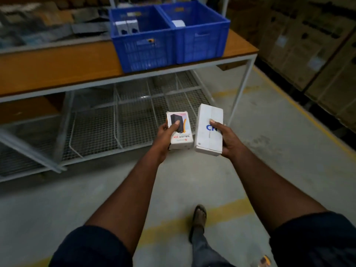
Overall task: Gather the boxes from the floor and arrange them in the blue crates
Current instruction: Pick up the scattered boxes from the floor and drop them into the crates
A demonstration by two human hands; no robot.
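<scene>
My left hand (165,134) grips a small white box (182,132) printed with a black device and "HALLEY 20K", thumb across its top face. My right hand (224,138) holds a taller plain white box (209,130) with blue letters, thumb on top. Both boxes are held side by side above the floor, in front of the table. Two blue crates stand on the table ahead: the left crate (142,49) holds two small white boxes (127,26) upright at its far left, the right crate (202,43) holds one white box (178,23).
The orange-topped table (57,68) has a white metal frame and a wire-mesh lower shelf (134,120). Stacked cardboard cartons (308,45) line the right side behind a yellow floor line. My sandalled foot (199,214) steps on the grey concrete floor.
</scene>
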